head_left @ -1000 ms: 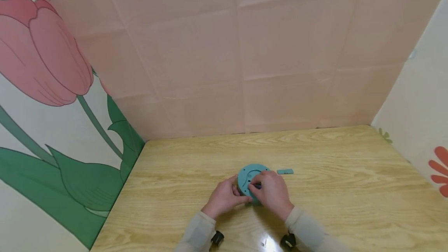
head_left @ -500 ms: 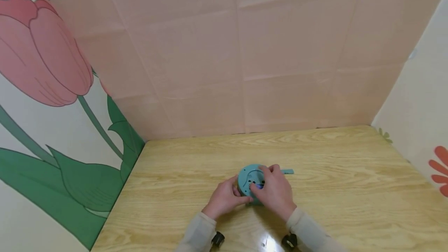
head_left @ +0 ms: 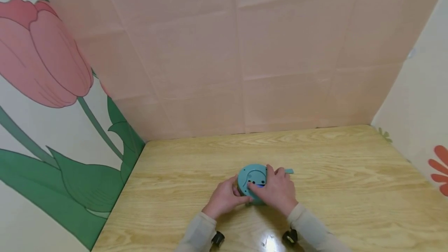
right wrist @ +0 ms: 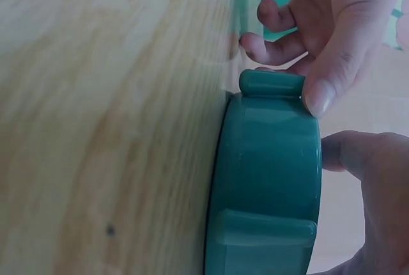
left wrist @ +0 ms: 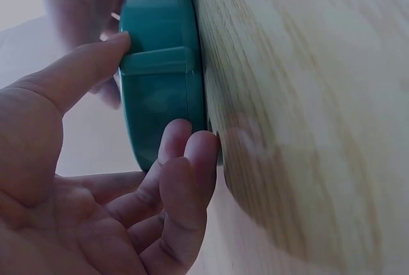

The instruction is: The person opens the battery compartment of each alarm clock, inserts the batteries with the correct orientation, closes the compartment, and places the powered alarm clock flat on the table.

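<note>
A round teal clock (head_left: 252, 171) lies back-up on the table, its recessed battery compartment facing up. A blue-purple battery (head_left: 260, 185) shows there, partly covered by my right thumb. My left hand (head_left: 224, 198) grips the near left rim. In the left wrist view its thumb lies on the clock's side (left wrist: 156, 89) while the other fingers curl beneath. My right hand (head_left: 279, 192) spans the right part, with the thumb pressing at the battery and the fingers over the right edge. The right wrist view shows raised feet on the casing (right wrist: 268, 153).
A small flat teal battery cover (head_left: 289, 171) lies on the wooden table (head_left: 196, 162) just right of the clock, partly hidden by my right hand. A pink sheet (head_left: 196, 69) hangs at the back, with printed walls on both sides.
My right hand has gone from pinching over the middle of the clock to spreading out, its fingers moving right onto the edge. More of the battery shows. The left hand stays put.
</note>
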The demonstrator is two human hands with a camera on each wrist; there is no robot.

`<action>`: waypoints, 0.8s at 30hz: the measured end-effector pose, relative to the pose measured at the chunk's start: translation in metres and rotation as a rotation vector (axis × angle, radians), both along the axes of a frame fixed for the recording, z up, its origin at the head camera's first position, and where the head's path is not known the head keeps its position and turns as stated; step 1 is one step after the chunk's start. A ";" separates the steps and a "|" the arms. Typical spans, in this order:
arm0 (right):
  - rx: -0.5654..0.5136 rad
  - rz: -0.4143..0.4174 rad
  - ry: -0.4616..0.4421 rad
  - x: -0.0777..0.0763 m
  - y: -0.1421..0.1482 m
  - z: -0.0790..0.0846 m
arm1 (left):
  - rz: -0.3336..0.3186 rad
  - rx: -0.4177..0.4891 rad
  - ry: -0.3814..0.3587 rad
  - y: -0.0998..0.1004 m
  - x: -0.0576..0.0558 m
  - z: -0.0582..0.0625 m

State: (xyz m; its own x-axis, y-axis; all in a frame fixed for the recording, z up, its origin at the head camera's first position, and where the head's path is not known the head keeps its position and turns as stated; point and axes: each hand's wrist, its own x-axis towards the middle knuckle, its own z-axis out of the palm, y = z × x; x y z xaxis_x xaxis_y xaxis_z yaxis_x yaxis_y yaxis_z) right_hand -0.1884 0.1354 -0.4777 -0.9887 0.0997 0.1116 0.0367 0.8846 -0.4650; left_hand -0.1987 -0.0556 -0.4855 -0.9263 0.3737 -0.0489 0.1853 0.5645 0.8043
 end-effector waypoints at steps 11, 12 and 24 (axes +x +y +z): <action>-0.046 -0.004 -0.063 -0.001 -0.005 0.000 | 0.011 -0.001 0.002 0.001 0.001 0.001; -0.057 -0.006 -0.071 -0.002 -0.005 0.000 | 0.012 -0.003 0.002 0.001 0.001 0.001; -0.053 0.007 -0.127 -0.006 -0.003 0.005 | 0.020 -0.005 -0.021 0.002 0.000 0.002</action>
State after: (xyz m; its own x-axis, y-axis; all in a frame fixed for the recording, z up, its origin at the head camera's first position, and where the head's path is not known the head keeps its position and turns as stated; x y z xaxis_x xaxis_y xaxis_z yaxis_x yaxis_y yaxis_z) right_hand -0.1943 0.1322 -0.4731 -0.9953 0.0953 -0.0196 0.0922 0.8594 -0.5029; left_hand -0.1985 -0.0532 -0.4833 -0.9322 0.3552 -0.0701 0.1573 0.5718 0.8052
